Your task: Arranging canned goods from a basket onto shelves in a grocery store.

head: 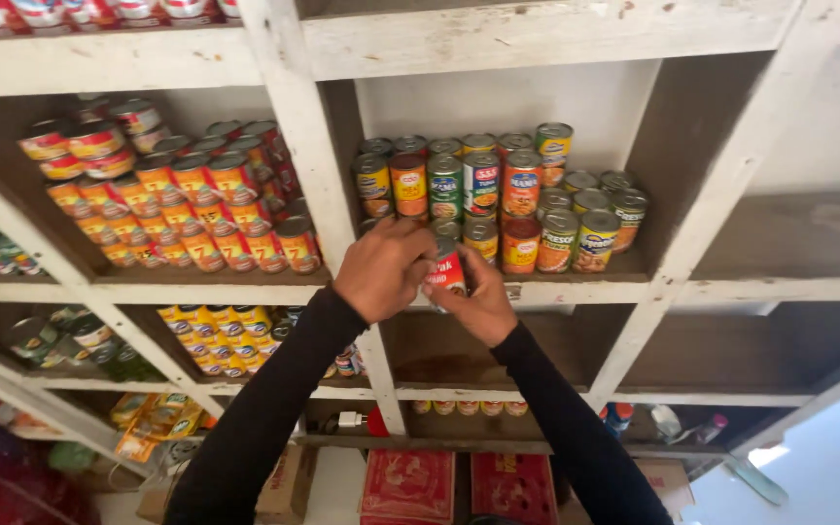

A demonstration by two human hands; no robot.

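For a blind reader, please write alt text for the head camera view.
Both hands, left hand and right hand, hold a red-labelled can at the front of a white wooden shelf stacked with tins.

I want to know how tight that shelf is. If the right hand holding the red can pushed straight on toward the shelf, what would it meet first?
Most likely the front row of stacked cans just behind the red can that the right hand and left hand hold. Depth is unclear, so the gap is hard to judge.
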